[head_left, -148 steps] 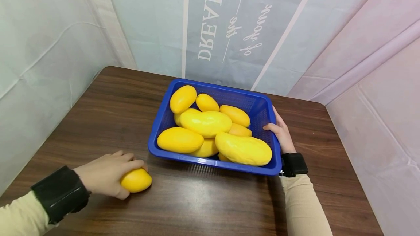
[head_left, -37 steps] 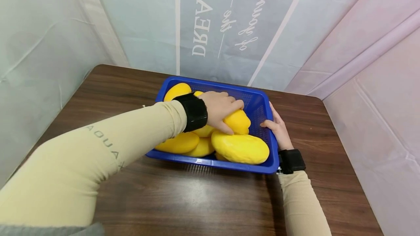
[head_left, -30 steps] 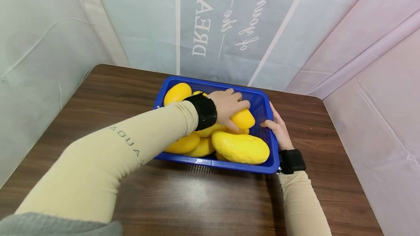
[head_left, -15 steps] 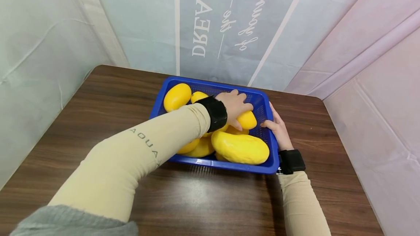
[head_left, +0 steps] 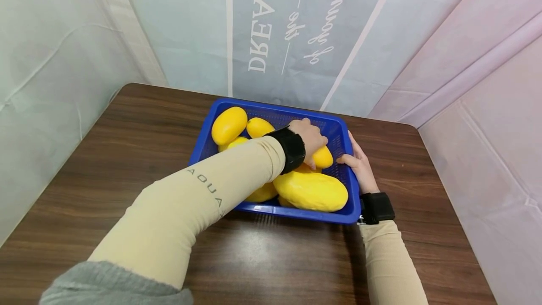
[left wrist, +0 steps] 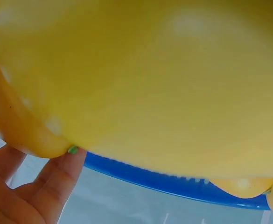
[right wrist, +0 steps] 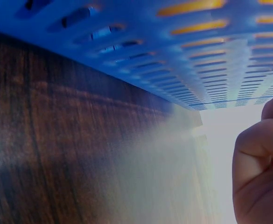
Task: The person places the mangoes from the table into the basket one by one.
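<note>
A blue plastic basket (head_left: 271,209) stands on the table, filled with several yellow mangoes. Inside its right half, my left hand (head_left: 310,138) grips a mango (head_left: 323,157), the palm side turned away from the head camera. In the left wrist view, the fingers (left wrist: 57,186) of that hand lie against an orange-yellow mango (left wrist: 31,133), while a large yellow fruit (left wrist: 150,93) fills most of the picture. My right hand (head_left: 360,167) grips the basket's right side, thumb inside the rim. The left forearm hides part of the basket and its fruit.
A large long yellow fruit (head_left: 313,192) lies at the basket's front right. Another mango (head_left: 229,126) sits in the back left corner, with a smaller mango (head_left: 259,127) beside it. The dark wooden table (head_left: 97,164) meets a printed cloth backdrop (head_left: 292,36).
From the table left of the basket, my left hand has brought the mango into the basket. Over the last second it has shifted slightly right. My right hand stays on the basket's side.
</note>
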Demonstrator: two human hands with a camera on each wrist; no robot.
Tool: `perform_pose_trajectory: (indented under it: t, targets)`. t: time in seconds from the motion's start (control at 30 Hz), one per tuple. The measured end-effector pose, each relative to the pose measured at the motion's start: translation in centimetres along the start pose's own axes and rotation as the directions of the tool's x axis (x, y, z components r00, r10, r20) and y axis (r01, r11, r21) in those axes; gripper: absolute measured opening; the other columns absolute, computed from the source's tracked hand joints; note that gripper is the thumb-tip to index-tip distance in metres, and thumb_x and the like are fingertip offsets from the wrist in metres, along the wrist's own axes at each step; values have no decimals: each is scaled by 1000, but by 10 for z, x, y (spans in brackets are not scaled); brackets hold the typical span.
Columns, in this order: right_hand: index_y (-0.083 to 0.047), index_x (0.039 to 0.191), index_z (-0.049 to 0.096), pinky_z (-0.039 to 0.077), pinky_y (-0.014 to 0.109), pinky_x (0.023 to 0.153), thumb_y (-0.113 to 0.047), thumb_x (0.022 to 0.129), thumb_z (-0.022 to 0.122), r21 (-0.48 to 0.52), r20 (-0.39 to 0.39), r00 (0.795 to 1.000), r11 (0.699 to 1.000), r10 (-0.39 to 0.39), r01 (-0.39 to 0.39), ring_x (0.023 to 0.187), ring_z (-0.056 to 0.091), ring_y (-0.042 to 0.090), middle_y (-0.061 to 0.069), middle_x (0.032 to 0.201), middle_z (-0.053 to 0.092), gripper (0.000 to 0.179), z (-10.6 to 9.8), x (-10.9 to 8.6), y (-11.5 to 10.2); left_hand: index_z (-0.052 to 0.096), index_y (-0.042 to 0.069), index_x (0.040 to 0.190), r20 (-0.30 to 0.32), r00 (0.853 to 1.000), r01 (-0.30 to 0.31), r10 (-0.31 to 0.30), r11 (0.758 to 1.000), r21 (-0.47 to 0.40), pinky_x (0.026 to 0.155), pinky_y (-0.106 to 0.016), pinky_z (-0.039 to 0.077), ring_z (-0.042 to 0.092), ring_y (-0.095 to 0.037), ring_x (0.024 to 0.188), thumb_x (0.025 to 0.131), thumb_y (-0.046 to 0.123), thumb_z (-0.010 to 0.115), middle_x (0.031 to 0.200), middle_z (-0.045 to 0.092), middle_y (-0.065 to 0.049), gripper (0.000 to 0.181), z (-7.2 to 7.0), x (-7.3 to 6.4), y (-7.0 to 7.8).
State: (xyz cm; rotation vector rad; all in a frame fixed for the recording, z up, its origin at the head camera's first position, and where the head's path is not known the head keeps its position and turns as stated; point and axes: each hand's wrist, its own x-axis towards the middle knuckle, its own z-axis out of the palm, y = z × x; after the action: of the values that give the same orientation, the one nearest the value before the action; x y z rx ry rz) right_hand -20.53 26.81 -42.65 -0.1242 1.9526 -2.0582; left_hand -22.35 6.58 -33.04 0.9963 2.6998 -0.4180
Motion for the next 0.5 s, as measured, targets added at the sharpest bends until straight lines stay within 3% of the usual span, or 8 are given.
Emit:
perform_pose_trajectory:
  t: [0.5]
  targets:
    - [-40,158,13,54,27,92,-6,100,45,30,7,1000,1000,6,-6,130,48,14,6,166,19,75,1,-1,-1,38,30,152,39,999,-5,6,1000,-16,102,-42,47,47,-26,127,85,70,57,146,51,-1,80,4,4,4]
